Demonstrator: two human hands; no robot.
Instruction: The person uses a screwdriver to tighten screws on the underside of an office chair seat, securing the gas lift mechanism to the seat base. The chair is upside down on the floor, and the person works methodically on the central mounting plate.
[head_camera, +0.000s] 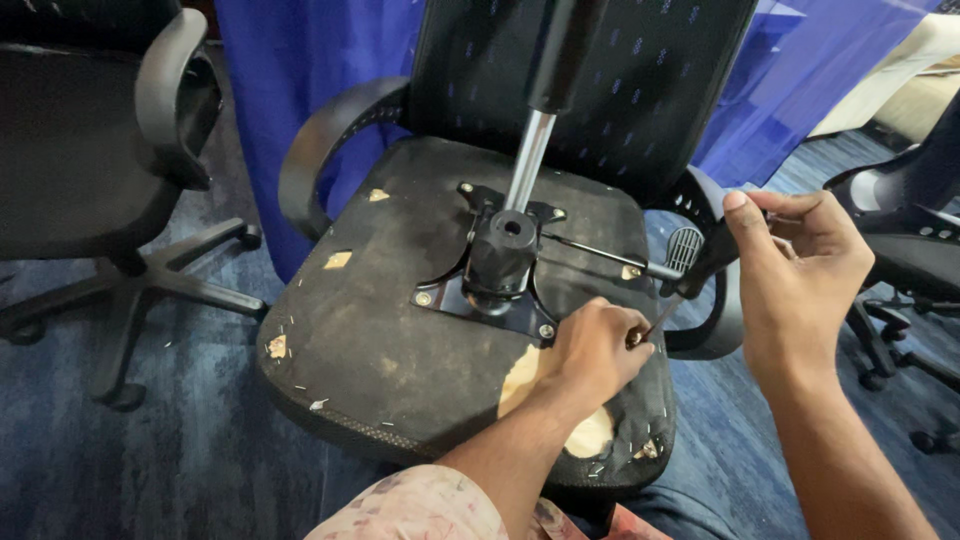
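The left hand (597, 350) curls, knuckles up, on the worn underside of the upturned chair seat (400, 340), pinching the thin shaft of a screwdriver (690, 275); the right hand (795, 270) grips its black handle (the tip is hidden). The black metal mechanism plate (495, 270) carries a chrome gas cylinder (530, 155).

No packages, labels, signs or screens anywhere in view.

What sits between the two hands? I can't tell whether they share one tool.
In the head view, a thin screwdriver shaft spans the gap: the right hand grips its dark handle, while the left hand pinches near its tip over the upturned seat.
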